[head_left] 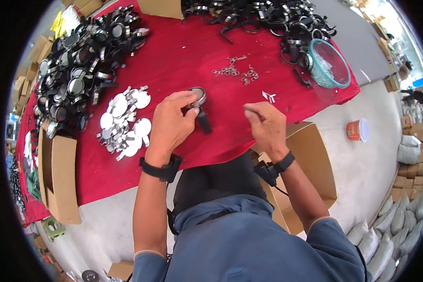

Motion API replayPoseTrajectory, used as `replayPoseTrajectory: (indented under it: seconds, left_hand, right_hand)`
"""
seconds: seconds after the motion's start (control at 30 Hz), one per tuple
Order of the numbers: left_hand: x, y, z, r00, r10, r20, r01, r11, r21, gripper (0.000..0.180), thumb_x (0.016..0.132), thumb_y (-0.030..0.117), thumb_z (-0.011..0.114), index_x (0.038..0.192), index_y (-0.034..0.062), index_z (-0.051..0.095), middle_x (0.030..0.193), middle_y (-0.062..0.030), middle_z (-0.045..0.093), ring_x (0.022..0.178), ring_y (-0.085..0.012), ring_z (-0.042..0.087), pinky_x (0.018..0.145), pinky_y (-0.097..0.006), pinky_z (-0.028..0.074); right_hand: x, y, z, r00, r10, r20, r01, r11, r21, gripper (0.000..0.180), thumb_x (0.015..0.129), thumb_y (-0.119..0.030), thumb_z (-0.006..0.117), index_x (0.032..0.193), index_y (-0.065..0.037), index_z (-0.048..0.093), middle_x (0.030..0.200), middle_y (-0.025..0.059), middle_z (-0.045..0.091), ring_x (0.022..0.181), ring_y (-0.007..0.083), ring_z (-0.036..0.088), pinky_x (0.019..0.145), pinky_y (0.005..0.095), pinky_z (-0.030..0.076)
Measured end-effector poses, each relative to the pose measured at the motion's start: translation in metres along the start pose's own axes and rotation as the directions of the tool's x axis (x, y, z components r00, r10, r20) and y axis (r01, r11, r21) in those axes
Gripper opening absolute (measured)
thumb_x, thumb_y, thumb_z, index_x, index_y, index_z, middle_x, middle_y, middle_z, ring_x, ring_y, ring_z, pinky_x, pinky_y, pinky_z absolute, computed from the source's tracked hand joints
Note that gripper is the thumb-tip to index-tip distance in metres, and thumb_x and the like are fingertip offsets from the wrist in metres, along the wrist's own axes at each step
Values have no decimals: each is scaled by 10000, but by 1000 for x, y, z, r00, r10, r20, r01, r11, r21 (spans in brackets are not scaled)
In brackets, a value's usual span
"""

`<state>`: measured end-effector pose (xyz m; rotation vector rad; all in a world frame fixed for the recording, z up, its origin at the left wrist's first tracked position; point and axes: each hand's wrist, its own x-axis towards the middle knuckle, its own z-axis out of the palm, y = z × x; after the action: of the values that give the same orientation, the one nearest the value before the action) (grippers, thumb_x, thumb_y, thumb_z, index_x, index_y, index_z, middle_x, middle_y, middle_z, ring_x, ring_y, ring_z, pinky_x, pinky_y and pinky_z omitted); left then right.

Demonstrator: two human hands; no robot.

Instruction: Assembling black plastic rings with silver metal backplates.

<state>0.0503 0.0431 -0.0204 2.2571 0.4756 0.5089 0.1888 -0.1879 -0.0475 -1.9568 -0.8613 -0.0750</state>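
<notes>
My left hand (173, 120) grips a round metal-rimmed piece with a black strap-like handle (202, 121) by its rim, fingers and thumb closed on it. The handle points down toward the table's near edge. To the right, my right hand (268, 123) hovers near the table edge with its fingers curled and thumb pressed in; anything between them is too small to make out. White round discs with metal tabs (127, 120) lie in a loose pile left of my left hand. Small metal ring-like links (237, 71) are scattered beyond my hands, and a few small white strips (269, 97) lie beyond my right hand.
A red cloth (174, 61) covers the table. Heaps of black-handled round metal pieces (77, 66) stand at the far left and far right. A teal basket (330, 66) sits at the right edge. Open cardboard boxes (310, 164) stand at the near edge; a bucket (357, 129) is on the floor.
</notes>
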Motion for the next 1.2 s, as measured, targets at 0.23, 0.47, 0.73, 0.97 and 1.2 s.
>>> replayPoseTrajectory:
  seconds: [0.23,0.47,0.73,0.97,1.2]
  left_hand:
    - [2,1,1,1000,11,7,-11,1000,28,367,886,-16,735,1246,-2,806,1309,-178,781,1148,-315,761,1012,-383,582]
    - [4,8,5,997,-78,13,78,997,-8,349,897,-41,714,1229,-4,811,1302,-163,786,1118,-303,771,974,-366,591]
    - [3,7,13,998,-39,-55,41,999,35,343,907,-45,698,1232,-16,805,1289,-169,789,1107,-313,780,935,-362,603]
    - [1,1,8,999,-32,-33,33,999,18,345,915,-45,713,1249,-22,797,1327,-184,772,1127,-316,771,958,-365,600]
    - [-1,-1,8,999,-7,-36,8,1000,7,346,907,-45,725,1245,-27,797,1295,-187,777,1073,-272,776,942,-343,598]
  right_hand:
    - [33,73,-75,998,57,2,-53,942,-331,159,917,-103,761,1045,-24,813,956,159,760,875,326,747,818,417,588]
    - [68,77,-61,976,22,217,61,927,-371,141,911,-172,762,981,-71,832,958,170,748,934,387,727,860,485,580]
    - [81,68,-50,913,39,407,209,810,-548,98,929,-122,703,993,-50,722,983,185,728,973,406,725,856,539,568]
    - [85,78,-63,941,-3,337,177,857,-484,140,964,-66,676,1095,-19,693,972,207,744,936,415,723,810,515,575]
    - [65,21,-27,762,420,493,-610,721,328,155,1054,-88,714,1190,-14,702,992,60,764,843,131,734,688,279,571]
